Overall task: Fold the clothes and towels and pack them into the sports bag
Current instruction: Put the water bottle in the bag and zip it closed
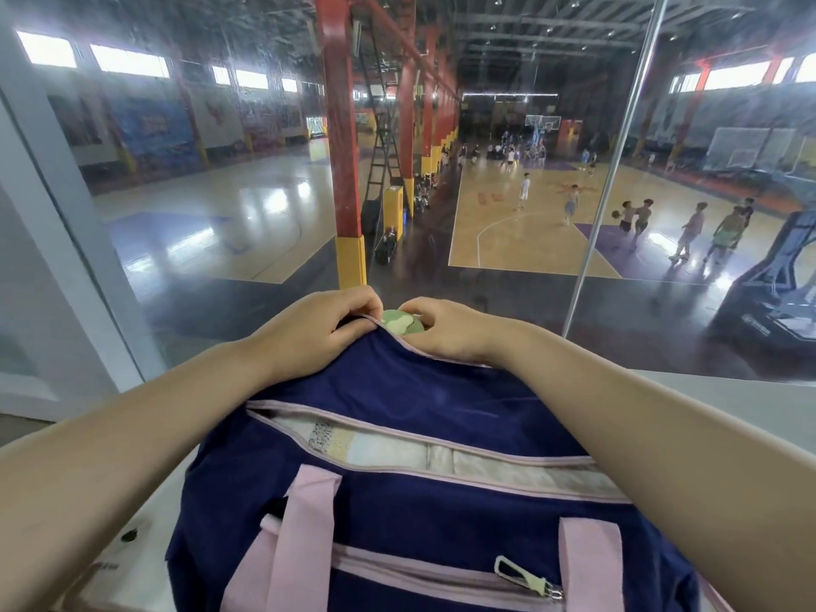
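Note:
A navy sports bag (397, 514) with pink trim and pink straps lies on a white ledge in front of me. Its top zipper gapes open, showing pale folded cloth (397, 450) inside. At the bag's far end my left hand (318, 335) pinches the pink-edged fabric. My right hand (450, 331) curls round the same edge from the other side. Between the two hands sits a round green and cream patch (401, 324) on the bag's end.
The white ledge (750, 404) runs under a glass pane (221, 214) overlooking a basketball hall with players far below. A front pocket zipper with a metal pull (525, 574) faces me. A pale wall stands at the left.

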A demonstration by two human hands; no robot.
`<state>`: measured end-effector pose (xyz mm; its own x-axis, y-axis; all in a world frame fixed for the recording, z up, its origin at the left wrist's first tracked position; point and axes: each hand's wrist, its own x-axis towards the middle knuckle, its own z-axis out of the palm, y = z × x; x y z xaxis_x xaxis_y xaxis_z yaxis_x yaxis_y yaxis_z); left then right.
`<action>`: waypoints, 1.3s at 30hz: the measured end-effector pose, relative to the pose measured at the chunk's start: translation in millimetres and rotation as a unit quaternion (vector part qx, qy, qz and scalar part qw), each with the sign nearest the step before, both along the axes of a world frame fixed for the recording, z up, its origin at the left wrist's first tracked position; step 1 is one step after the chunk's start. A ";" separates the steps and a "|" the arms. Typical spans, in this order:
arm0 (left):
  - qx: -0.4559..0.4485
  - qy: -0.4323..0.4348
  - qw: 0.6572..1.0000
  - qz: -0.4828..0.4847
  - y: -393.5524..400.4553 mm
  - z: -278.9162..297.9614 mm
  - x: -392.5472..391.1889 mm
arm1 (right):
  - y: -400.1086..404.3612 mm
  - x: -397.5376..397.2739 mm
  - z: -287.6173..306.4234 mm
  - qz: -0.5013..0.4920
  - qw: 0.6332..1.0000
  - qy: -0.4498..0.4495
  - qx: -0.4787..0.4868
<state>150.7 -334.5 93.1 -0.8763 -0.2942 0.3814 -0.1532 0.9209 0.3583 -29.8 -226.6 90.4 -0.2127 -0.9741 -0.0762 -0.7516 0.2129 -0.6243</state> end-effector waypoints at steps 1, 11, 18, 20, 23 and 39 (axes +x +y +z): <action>-0.006 0.017 1.000 -0.001 1.6 0.3 -1.8 | -3.8 1.4 2.0 -0.001 0.999 0.021 0.028; 0.109 0.007 0.994 0.004 -8.8 19.0 5.1 | -10.8 11.0 11.9 0.016 0.991 0.021 0.134; 0.187 -0.248 0.942 0.131 -39.2 13.0 -35.9 | -5.5 9.9 0.9 0.019 0.995 0.060 0.074; 0.157 -0.281 0.939 0.118 -38.7 12.9 -45.3 | -5.6 9.0 -1.1 0.019 0.996 0.044 0.071; 0.068 -0.257 0.957 0.120 -40.6 7.6 -56.5 | -6.0 9.5 -0.6 0.027 0.997 0.057 0.051; 0.018 -0.032 0.990 0.136 -41.6 -10.3 -47.9 | -11.9 28.1 21.6 0.052 0.973 0.218 0.052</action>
<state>102.8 -376.1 82.7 -0.7853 -0.5349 0.3119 -0.4171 0.8293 0.3720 -1.7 -238.4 112.0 -0.1469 -0.9841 -0.1002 -0.9610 0.1660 -0.2213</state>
